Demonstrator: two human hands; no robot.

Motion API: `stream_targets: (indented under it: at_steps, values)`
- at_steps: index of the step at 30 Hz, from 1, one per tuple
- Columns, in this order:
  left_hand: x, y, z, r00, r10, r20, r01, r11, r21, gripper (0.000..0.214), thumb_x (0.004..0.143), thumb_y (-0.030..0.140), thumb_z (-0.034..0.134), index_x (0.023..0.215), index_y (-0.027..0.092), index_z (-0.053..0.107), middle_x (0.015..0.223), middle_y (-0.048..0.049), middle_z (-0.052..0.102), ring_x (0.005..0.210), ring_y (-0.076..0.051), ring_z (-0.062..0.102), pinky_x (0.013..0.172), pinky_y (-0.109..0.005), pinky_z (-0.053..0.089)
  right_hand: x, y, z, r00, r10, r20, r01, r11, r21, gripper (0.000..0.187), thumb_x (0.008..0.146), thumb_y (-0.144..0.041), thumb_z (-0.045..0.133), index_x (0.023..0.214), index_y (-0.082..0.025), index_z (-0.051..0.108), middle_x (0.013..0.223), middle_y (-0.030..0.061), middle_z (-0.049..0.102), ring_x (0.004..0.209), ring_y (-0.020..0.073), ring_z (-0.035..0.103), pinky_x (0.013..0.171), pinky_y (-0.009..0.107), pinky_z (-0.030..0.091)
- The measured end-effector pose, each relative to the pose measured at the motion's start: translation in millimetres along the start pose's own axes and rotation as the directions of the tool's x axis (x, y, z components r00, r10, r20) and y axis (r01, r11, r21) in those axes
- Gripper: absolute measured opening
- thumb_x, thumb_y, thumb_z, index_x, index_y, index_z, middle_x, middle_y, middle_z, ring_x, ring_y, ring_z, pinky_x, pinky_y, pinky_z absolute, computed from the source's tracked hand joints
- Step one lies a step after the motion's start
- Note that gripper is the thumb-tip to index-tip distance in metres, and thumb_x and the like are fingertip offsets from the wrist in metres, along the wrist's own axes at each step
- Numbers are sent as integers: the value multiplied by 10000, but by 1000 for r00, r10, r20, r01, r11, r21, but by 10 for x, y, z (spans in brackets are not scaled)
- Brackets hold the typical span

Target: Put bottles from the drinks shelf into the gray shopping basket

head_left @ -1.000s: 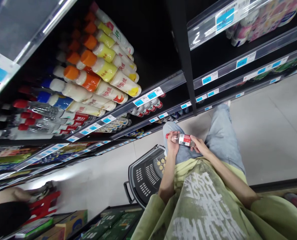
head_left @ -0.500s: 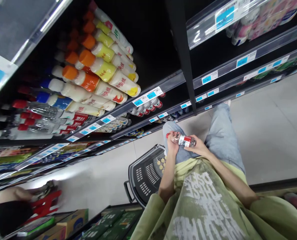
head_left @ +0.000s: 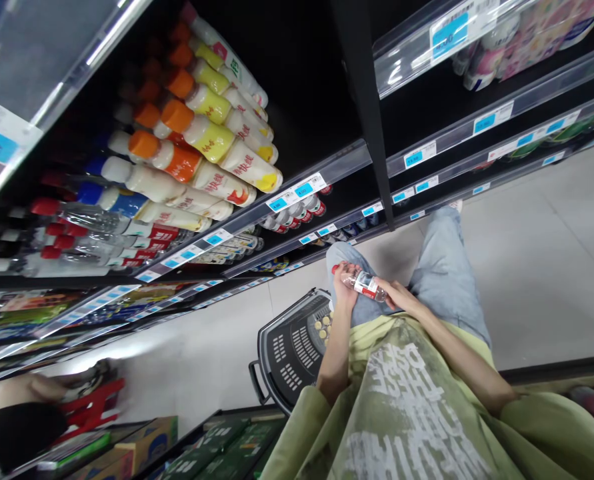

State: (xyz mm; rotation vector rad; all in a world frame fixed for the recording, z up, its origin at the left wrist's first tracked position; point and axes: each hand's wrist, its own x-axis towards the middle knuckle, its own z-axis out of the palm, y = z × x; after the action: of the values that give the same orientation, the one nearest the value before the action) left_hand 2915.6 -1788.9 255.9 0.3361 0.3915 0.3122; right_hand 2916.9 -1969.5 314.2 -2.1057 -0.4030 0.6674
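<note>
A small clear plastic bottle [head_left: 366,285] with a red cap and a red-and-white label lies sideways above my lap. My left hand [head_left: 347,288] is wrapped round its neck end, just below the cap. At the bottle's base, the fingers of my right hand [head_left: 399,296] rest against it, holding that end. Below my left forearm, a dark shopping basket [head_left: 283,350] stands on the floor beside my leg. Several items with round yellowish tops [head_left: 323,327] show in it, partly covered by my arm.
Shelves ahead carry orange-capped drink bottles [head_left: 211,137] and red-capped clear bottles [head_left: 94,220], with price tags [head_left: 297,192] along the edges. Another person [head_left: 24,407] is at the lower left near a red stool-like object [head_left: 94,407]. Dark green packs [head_left: 227,450] and cartons [head_left: 147,443] stand behind.
The bottle's base end has tipped slightly down towards me, and its label has turned. My right-hand fingers have shifted over the base end. My left hand keeps its hold.
</note>
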Motion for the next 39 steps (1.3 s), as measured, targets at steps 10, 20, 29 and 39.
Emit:
stream_targets:
  at_steps: [10, 20, 29, 39]
  values:
    - [10, 0, -18, 1000, -2, 14, 2, 1000, -1, 277, 740, 372, 848, 878, 232, 652, 742, 13, 664, 757, -184, 704, 856, -363, 564, -15, -46, 0, 1000, 18, 0, -18, 1000, 23, 799, 997, -821, 405, 484, -239, 597, 371, 29, 516, 440, 182, 523, 562, 304, 456]
    - [7, 4, -25, 1000, 18, 17, -17, 1000, -22, 283, 717, 372, 824, 905, 231, 666, 763, 14, 689, 774, -188, 723, 861, -353, 549, 85, 57, 68, 952, -117, -283, 111, 993, -39, 463, 798, -618, 805, 987, -205, 714, 854, 44, 775, 757, 228, 713, 711, 315, 567]
    - [-28, -9, -13, 1000, 7, 12, -7, 999, -41, 257, 702, 311, 830, 902, 217, 699, 775, -2, 728, 795, -209, 745, 874, -362, 555, 90, 154, 106, 747, -545, -380, 462, 837, -293, 421, 766, -188, 722, 1181, -238, 668, 1260, 113, 640, 1104, 280, 698, 940, 405, 601]
    - [-60, 15, 37, 1000, 30, -6, -31, 997, -76, 260, 709, 322, 866, 833, 210, 667, 786, 3, 733, 797, -191, 746, 855, -333, 557, 82, 69, 96, 888, -253, -384, 293, 955, 46, 594, 661, -519, 926, 1110, -218, 679, 981, 64, 761, 773, 230, 716, 686, 330, 613]
